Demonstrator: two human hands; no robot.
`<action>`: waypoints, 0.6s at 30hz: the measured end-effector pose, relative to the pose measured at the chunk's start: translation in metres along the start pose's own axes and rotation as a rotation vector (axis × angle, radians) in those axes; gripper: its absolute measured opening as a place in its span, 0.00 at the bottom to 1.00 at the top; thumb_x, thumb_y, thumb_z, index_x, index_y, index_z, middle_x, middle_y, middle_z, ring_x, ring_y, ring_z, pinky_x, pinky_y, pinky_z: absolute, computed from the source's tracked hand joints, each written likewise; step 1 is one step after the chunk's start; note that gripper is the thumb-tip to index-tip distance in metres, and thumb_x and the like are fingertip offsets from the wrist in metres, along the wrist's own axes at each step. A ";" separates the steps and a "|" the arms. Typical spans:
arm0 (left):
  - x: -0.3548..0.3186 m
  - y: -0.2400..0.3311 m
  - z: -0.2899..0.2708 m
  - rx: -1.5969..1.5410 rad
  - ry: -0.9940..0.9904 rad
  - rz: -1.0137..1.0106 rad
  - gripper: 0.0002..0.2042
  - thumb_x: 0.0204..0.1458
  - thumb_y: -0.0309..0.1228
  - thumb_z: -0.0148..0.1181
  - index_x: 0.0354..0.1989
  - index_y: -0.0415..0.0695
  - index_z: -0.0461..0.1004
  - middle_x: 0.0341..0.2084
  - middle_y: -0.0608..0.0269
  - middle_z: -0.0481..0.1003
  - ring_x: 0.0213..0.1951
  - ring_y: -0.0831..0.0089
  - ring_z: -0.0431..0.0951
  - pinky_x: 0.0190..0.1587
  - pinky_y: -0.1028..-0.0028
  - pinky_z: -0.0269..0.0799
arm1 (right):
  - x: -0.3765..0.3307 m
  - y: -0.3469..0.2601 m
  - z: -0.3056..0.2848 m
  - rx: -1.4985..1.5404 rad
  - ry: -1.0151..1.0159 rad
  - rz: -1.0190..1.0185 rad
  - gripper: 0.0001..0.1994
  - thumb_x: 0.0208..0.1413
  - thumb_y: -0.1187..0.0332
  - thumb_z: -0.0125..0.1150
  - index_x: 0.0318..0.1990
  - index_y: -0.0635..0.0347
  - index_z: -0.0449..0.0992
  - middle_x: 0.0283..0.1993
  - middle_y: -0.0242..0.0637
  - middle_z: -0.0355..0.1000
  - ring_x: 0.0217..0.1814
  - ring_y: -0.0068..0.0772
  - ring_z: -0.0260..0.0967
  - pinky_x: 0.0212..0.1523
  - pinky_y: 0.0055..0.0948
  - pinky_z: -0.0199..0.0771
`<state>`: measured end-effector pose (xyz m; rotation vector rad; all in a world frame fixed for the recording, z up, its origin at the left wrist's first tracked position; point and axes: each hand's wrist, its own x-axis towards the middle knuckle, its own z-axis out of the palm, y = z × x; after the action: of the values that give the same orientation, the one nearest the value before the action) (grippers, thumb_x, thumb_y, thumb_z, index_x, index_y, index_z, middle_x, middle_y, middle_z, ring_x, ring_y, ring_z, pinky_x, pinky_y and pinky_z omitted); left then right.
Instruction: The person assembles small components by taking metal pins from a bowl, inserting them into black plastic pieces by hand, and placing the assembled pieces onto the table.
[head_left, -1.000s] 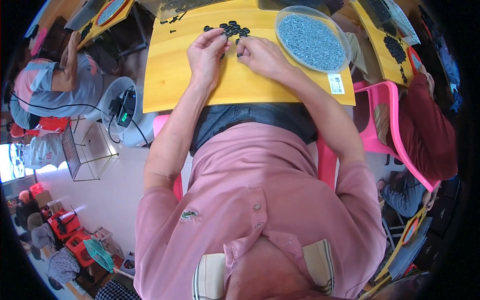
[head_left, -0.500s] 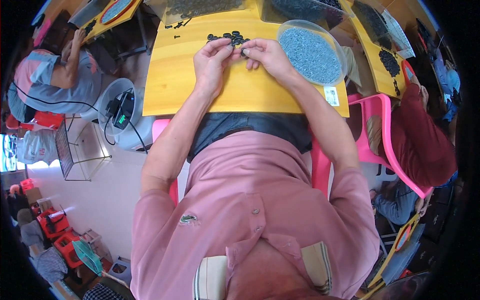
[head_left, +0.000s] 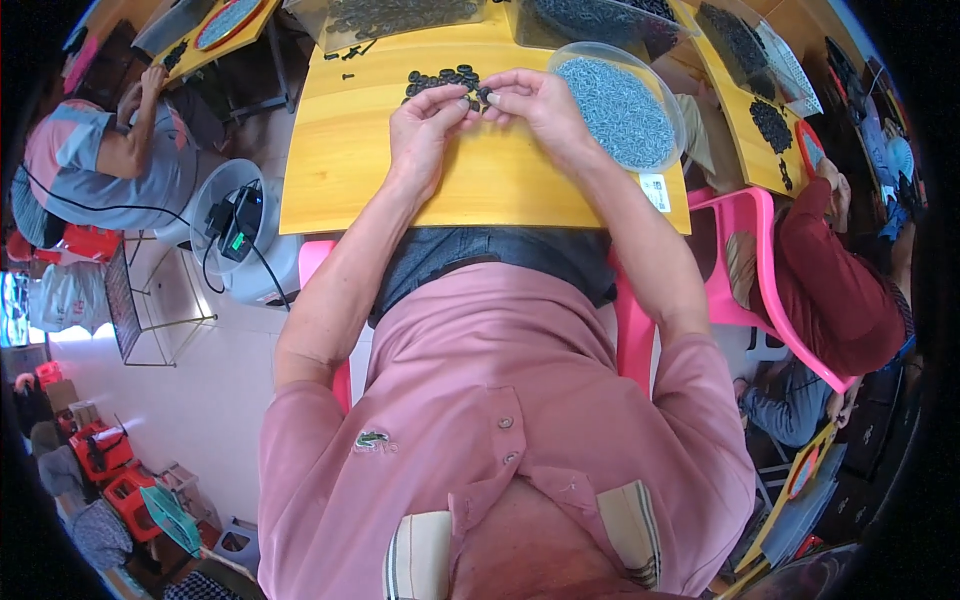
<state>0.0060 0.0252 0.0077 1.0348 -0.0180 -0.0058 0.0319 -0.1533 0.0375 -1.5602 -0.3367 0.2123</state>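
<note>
Both hands meet over the yellow tabletop (head_left: 350, 170): left hand (head_left: 425, 125) and right hand (head_left: 535, 100), fingers pinched together on one small black part (head_left: 482, 96), mostly hidden between the fingertips. More black parts (head_left: 440, 78) lie just behind; the clear bowl of grey pieces (head_left: 625, 100) sits right.

A yellow wooden table (head_left: 360, 170) fills the upper middle, with a second yellow table (head_left: 745, 120) angled off to its right and a third (head_left: 215, 45) at the upper left. Pink plastic chairs (head_left: 745, 260) stand on a pale, smooth floor (head_left: 190, 380). A wire rack (head_left: 135, 310) stands by a white bucket (head_left: 225, 240) holding cabled gear. Red crates (head_left: 105, 465) sit lower left (partly bent by the lens). Light is bright and even.
</note>
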 end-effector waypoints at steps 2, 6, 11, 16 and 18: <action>0.000 0.000 0.001 0.002 -0.001 -0.007 0.10 0.53 0.17 0.58 0.44 0.32 0.75 0.34 0.55 0.78 0.33 0.74 0.79 0.38 0.79 0.76 | 0.000 0.000 0.000 0.004 0.016 -0.005 0.12 0.56 0.75 0.58 0.46 0.71 0.76 0.35 0.40 0.78 0.36 0.24 0.74 0.40 0.22 0.73; 0.000 -0.001 0.000 -0.002 0.000 -0.008 0.10 0.53 0.17 0.58 0.44 0.32 0.75 0.34 0.55 0.78 0.33 0.74 0.79 0.37 0.79 0.76 | -0.003 -0.004 0.003 0.018 0.037 -0.009 0.12 0.56 0.74 0.59 0.46 0.70 0.76 0.34 0.39 0.77 0.35 0.24 0.74 0.40 0.22 0.73; 0.000 -0.003 -0.001 0.011 -0.004 -0.014 0.09 0.53 0.18 0.59 0.43 0.33 0.76 0.34 0.56 0.78 0.33 0.74 0.79 0.37 0.79 0.75 | -0.001 0.000 0.001 -0.003 0.033 -0.014 0.12 0.55 0.74 0.59 0.46 0.70 0.76 0.34 0.38 0.77 0.35 0.24 0.74 0.39 0.22 0.72; 0.000 -0.001 0.000 0.079 0.002 -0.012 0.10 0.55 0.19 0.59 0.45 0.34 0.75 0.34 0.57 0.78 0.34 0.73 0.80 0.39 0.79 0.76 | -0.001 0.000 0.001 -0.017 0.037 -0.010 0.11 0.55 0.74 0.60 0.44 0.69 0.77 0.33 0.36 0.77 0.33 0.23 0.73 0.38 0.21 0.72; 0.000 -0.001 0.000 0.066 0.009 -0.015 0.10 0.55 0.19 0.59 0.45 0.34 0.75 0.34 0.56 0.78 0.34 0.73 0.80 0.39 0.79 0.76 | -0.002 -0.002 0.000 -0.043 0.086 -0.019 0.10 0.55 0.74 0.60 0.43 0.68 0.78 0.33 0.35 0.77 0.32 0.21 0.72 0.37 0.21 0.72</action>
<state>0.0061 0.0246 0.0068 1.1014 -0.0025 -0.0144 0.0302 -0.1534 0.0390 -1.6026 -0.2902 0.1230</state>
